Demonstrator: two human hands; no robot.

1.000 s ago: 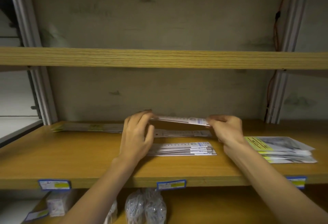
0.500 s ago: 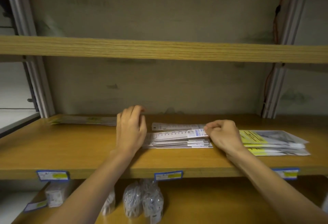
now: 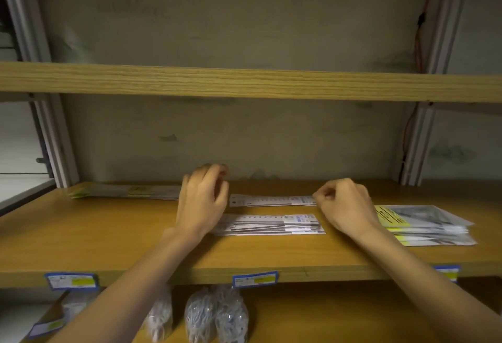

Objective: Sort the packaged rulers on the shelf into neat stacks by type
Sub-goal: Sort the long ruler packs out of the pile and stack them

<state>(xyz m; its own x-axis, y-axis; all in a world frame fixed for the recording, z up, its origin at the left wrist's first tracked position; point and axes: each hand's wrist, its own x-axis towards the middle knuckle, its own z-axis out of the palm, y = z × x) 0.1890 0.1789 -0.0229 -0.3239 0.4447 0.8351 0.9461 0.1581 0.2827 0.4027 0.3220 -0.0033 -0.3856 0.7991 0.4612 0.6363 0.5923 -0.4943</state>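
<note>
Between the two hands, at the back: one long thin white packaged ruler (image 3: 273,200), flat on the brown wooden shelf (image 3: 108,236). Right hand (image 3: 345,207) at its right end, fingers curled in, fingertips seeming to pinch that end, though too blurred to be sure. Left hand (image 3: 202,201) just past its left end, fingers loosely bent, holding nothing, hovering a little above the shelf. One hand at each end, most likely to lift the long ruler level and keep it from bending or swinging.

Long way of the ruler: side to side, from one hand to the other, along the back wall. Printed label end toward the right hand.

Nearer than both hands, just in front of the single ruler: a neat stack of white packaged rulers (image 3: 267,224), same kind, pointing the same side-to-side way. Probably the home for the single one.

Past the right hand: a pile of yellow and grey flat packets (image 3: 429,226). Past the left hand, at the back: long packets with green ends (image 3: 125,192), also side to side.
</note>
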